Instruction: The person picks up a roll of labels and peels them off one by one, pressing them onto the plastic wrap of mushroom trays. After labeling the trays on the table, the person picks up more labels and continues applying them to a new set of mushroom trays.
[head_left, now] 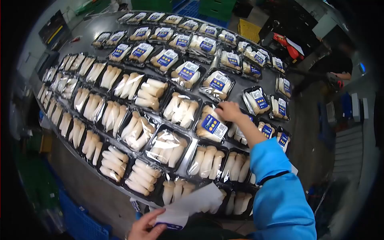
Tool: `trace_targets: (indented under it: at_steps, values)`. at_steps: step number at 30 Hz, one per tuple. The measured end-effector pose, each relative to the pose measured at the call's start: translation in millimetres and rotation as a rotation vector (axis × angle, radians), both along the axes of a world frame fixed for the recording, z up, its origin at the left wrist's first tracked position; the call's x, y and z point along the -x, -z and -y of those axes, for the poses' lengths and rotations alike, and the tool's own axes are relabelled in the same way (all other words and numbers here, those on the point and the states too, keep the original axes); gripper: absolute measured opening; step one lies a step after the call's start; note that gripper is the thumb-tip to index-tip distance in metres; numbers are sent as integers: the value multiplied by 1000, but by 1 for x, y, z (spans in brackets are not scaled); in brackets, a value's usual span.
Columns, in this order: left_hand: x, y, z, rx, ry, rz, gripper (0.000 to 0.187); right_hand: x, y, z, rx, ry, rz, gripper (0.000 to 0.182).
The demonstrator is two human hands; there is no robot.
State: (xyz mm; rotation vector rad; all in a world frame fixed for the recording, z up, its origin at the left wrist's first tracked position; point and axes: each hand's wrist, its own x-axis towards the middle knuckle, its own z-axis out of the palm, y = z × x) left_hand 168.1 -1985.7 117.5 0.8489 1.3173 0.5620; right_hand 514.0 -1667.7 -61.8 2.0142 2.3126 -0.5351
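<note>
My left hand (pixel 148 226) is closed at the bottom of the view, pinching a strip of pale label backing paper (pixel 192 202) with a blue-printed label at its lower end. This strip hangs over the nearest trays. My right hand (pixel 229 112) reaches forward in a blue sleeve. Its bent fingers are on the upper right edge of a film-wrapped mushroom tray (pixel 204 110), and the fingertips are partly hidden. A blue and white label (pixel 214 126) lies on that tray, its code patch toward the lower right. Unlabelled mushroom trays (pixel 168 148) sit beside it.
A metal table (pixel 94 26) carries rows of black trays of pale mushrooms. Labelled packs (pixel 188 73) fill the far and right parts; plain ones (pixel 92 105) the left and near parts. Green crates (pixel 215 9) stand behind. Another person's arm (pixel 343 75) shows at the right.
</note>
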Motion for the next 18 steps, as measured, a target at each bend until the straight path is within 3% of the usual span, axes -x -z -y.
trace_targets:
  at_steps: [1,3,5,7,9,10,14,16,17,18]
  values:
    - [-4,-4,-2,-19,-80,-18,27,5,5,2,-58,2,70,32]
    - [0,-2,-7,-99,29,-118,20,1,4,-7,-109,-28,51,29]
    - [8,14,9,79,-91,12,17,-7,-12,1,-290,-127,-194,23]
    - [10,11,7,96,-90,-3,14,1,-80,36,-474,-189,-346,18]
    - [13,14,1,94,-100,18,18,-12,-106,71,-616,-1,-407,12]
    - [12,22,-1,14,-236,94,26,-23,-96,84,-658,264,-545,14]
    - [10,8,-23,-91,-86,156,21,-33,-6,131,-392,1004,-930,22]
    - [8,0,-26,-87,-56,136,18,-13,14,150,-40,1097,-1153,29]
    - [8,-5,-27,-62,-13,114,16,0,8,156,-73,1123,-1208,32]
    - [6,-12,-28,-76,-42,1,8,3,7,161,-253,1063,-1083,35]
